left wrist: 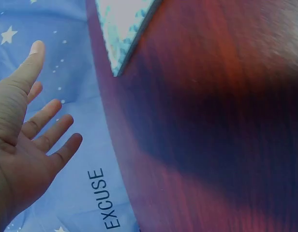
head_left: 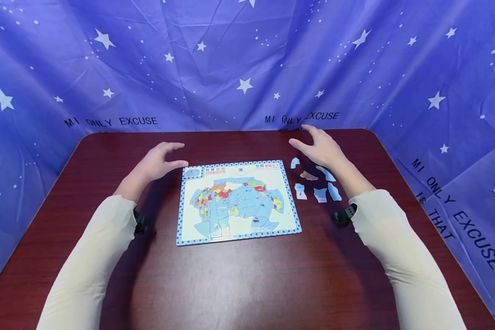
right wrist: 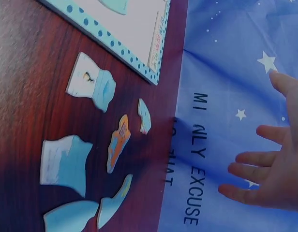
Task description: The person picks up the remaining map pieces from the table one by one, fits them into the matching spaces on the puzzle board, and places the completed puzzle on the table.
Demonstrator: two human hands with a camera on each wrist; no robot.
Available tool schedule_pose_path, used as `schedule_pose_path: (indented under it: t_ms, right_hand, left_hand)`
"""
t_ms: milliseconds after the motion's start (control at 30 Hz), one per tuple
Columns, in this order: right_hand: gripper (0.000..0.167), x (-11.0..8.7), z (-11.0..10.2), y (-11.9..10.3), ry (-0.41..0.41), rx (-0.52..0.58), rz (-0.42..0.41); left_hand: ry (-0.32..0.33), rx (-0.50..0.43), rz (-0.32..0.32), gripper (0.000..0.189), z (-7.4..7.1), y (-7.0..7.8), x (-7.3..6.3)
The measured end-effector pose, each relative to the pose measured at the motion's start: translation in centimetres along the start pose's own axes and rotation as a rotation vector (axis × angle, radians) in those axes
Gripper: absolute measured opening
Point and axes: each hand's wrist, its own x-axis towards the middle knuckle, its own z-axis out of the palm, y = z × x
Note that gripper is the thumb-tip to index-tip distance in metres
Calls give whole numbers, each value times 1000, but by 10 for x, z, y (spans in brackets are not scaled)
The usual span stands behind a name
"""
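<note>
A world map puzzle board (head_left: 286, 220) with a blue dotted border lies on the table, partly filled with map pieces. Several loose puzzle pieces lie right of it, among them an orange piece (right wrist: 118, 142) and a white-and-blue piece (right wrist: 67, 162). My left hand (head_left: 158, 161) hovers near the board's far left corner, fingers apart and holding nothing. Over the table's far right part, beyond the loose pieces, my right hand (head_left: 319, 145) is raised with fingers spread, also holding nothing. Both wrist views show the palms bare.
The dark red wooden table (head_left: 239, 279) reaches back to a blue curtain (head_left: 222, 68) with white stars and printed words. Curtain also hangs along both sides. A dark wrist device (head_left: 344, 215) sits under the right cuff, and another (head_left: 140, 222) under the left.
</note>
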Motion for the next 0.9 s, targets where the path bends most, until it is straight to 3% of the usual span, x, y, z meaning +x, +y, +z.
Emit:
schedule_pose_path:
  t_ms: [300, 533, 900]
  right_hand:
    - [81, -9, 0, 18, -79, 41, 16]
    - [78, -13, 3, 26, -122, 54, 21]
    - [64, -16, 9, 36, -189, 38, -61]
  left_hand:
    - [-80, 54, 32, 55, 15, -7, -10]
    - [-123, 91, 40, 58, 24, -9, -11]
    - [-157, 107, 36, 55, 30, -12, -10]
